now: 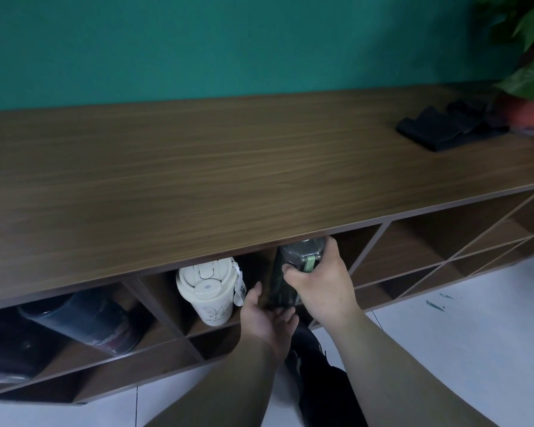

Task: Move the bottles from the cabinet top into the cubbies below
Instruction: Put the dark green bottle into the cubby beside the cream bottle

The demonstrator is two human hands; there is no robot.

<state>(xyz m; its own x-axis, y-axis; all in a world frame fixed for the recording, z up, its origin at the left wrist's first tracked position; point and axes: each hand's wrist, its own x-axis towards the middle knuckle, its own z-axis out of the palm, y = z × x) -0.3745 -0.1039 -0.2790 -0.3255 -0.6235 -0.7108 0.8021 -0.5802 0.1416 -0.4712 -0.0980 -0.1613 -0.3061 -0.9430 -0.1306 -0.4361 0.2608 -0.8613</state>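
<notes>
Gripping the dark green bottle (pixel 285 274) near its lid, the right hand (pixel 322 285) holds it upright at the mouth of a top-row cubby (pixel 349 251), just under the cabinet top (pixel 228 167). Left hand (pixel 267 318), at its 7 o'clock, is open, palm up beneath the base. At 9 o'clock stands a white cup (pixel 208 292) in the neighbouring cubby

matt wood-grain cabinet top (pixel 198 167), glossy plastic bottle (pixel 290 272)

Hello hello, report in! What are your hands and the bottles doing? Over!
Right hand gripping dark bottle at its lid, easing it into a cubby. Left hand open under its base. White cup already stowed next door. Nothing blocking.
</notes>
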